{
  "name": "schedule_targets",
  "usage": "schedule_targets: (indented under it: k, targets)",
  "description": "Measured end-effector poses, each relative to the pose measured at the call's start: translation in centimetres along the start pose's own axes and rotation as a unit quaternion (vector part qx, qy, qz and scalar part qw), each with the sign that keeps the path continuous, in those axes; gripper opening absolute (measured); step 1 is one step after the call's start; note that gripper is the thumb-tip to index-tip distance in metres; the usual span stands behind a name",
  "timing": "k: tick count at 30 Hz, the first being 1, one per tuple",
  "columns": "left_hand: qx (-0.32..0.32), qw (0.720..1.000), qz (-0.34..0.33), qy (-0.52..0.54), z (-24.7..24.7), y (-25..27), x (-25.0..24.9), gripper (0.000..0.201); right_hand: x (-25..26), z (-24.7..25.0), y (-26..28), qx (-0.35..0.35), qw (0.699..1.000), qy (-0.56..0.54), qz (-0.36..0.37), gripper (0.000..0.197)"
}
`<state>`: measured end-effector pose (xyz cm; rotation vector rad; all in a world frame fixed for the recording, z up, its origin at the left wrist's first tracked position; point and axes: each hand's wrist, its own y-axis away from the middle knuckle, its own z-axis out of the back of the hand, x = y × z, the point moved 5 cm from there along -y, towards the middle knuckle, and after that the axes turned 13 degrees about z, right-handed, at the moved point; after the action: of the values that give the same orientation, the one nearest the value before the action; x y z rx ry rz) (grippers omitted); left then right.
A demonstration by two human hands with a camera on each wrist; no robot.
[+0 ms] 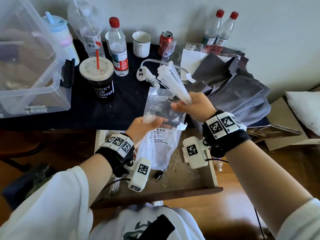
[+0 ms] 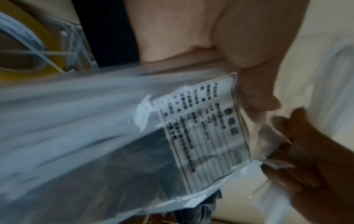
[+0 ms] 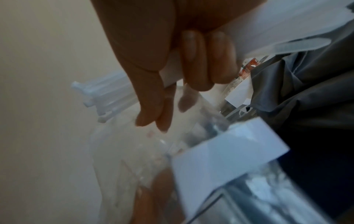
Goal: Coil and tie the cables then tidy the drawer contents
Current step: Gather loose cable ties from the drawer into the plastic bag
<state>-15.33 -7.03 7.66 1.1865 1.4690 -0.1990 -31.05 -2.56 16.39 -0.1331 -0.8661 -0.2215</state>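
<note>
Above the open drawer (image 1: 155,194), my left hand (image 1: 149,122) grips a clear plastic bag (image 1: 161,104) by its side, just above its white printed label (image 1: 161,137). More white ties lie inside the bag (image 2: 76,113). My right hand (image 1: 181,104) grips a bundle of white cable ties (image 1: 171,78) that fans up and away from the bag's mouth, and its thumb (image 3: 147,106) and forefinger pinch the bag's top edge. A coiled white cable (image 1: 116,184) and a small black plug (image 1: 158,175) lie in the drawer under my left wrist.
The black tabletop holds a clear storage box (image 1: 26,66) at left, a coffee cup (image 1: 100,80), water bottles (image 1: 117,49), a mug (image 1: 141,44), a red can (image 1: 165,42), a white controller (image 1: 145,75) and grey cloths (image 1: 233,87). A yellow tape roll (image 2: 38,37) sits in the drawer.
</note>
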Motion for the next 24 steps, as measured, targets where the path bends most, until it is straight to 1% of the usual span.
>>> schedule_targets:
  k: [1, 3, 5, 7, 8, 11, 13, 14, 16, 18, 20, 22, 24]
  targets:
    - [-0.010, 1.000, -0.007, 0.003, 0.4, -0.1, 0.1, 0.025, -0.2, 0.4, 0.1, -0.013, 1.000, -0.019, 0.007, 0.029]
    - [-0.021, 1.000, -0.023, 0.004, 1.3, -0.1, 0.2, 0.045, -0.3, 1.4, 0.3, -0.054, 0.996, -0.068, 0.034, 0.025]
    - [-0.023, 0.999, -0.031, 0.003, 2.0, -0.1, 0.2, 0.067, -0.4, 2.7, 0.4, -0.078, 0.992, -0.071, 0.063, 0.038]
    - [-0.022, 0.999, -0.031, -0.004, 2.5, -0.2, 0.3, 0.079, -0.5, 3.6, 0.5, -0.075, 0.992, -0.046, 0.089, 0.053]
    - [-0.020, 0.999, -0.032, -0.008, 2.6, -0.2, 0.3, 0.080, -0.5, 3.9, 0.5, -0.071, 0.993, -0.027, 0.093, 0.056]
    - [-0.017, 0.999, -0.037, -0.018, 3.2, -0.4, 0.3, 0.078, -0.8, 4.4, 0.6, -0.042, 0.994, 0.073, 0.065, 0.062]
    - [-0.019, 0.999, -0.040, -0.021, 3.5, -0.4, 0.2, 0.080, -0.9, 4.4, 0.6, -0.023, 0.991, 0.124, 0.049, 0.059]
    - [-0.020, 0.999, -0.044, -0.021, 3.6, -0.4, 0.2, 0.081, -1.0, 4.2, 0.6, -0.007, 0.990, 0.133, 0.040, 0.056]
    - [-0.025, 0.998, -0.050, -0.018, 3.6, -0.5, 0.1, 0.083, -1.1, 3.4, 0.6, 0.009, 0.994, 0.105, 0.023, 0.051]
    - [-0.029, 0.998, -0.050, -0.006, 3.5, -0.5, 0.0, 0.083, -1.0, 2.5, 0.4, -0.011, 0.999, 0.035, 0.009, 0.040]
    - [-0.025, 0.998, -0.050, -0.011, 3.2, -0.5, 0.0, 0.082, -0.3, 1.6, 0.3, -0.025, 0.999, -0.017, 0.016, 0.030]
    - [-0.006, 0.999, -0.050, -0.021, 2.9, -0.6, 0.1, 0.075, 0.4, 0.7, 0.1, -0.008, 0.998, -0.054, 0.021, 0.020]
    - [0.013, 0.999, -0.046, -0.022, 2.7, -0.6, 0.2, 0.065, 1.0, 0.1, -0.1, 0.018, 0.998, -0.060, 0.027, 0.021]
